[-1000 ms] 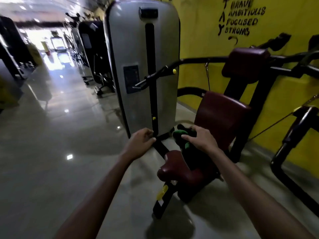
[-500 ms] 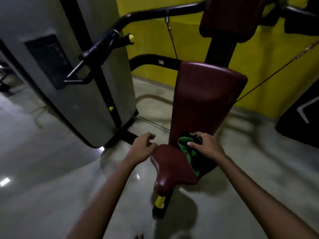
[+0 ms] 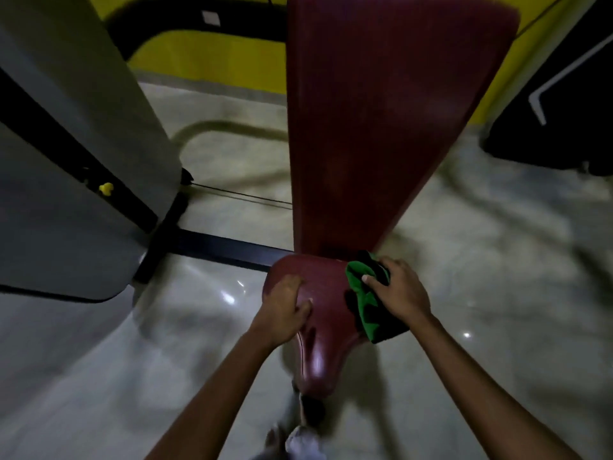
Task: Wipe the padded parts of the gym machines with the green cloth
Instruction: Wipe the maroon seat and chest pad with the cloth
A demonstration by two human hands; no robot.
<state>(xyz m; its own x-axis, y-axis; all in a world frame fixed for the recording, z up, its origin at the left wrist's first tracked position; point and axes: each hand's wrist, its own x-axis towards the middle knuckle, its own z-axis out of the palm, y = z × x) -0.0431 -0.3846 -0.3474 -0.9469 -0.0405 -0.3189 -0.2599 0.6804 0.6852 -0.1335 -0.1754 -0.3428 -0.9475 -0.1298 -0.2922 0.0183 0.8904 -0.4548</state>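
A dark red padded seat sits low in the middle of the head view, with a tall red backrest pad rising behind it. My left hand rests on the seat's left side, fingers curled over its edge. My right hand grips the bunched green cloth and presses it onto the seat's right side, near the base of the backrest.
A grey weight-stack housing with a yellow pin stands close on the left. A black floor bar and a thin cable run from it to the seat. Yellow wall behind; a black machine part at right. Glossy floor around.
The view has dropped and come closer to the seat. My left hand moved from beside the seat onto its left side. My right hand with the cloth stays on the seat's right side.
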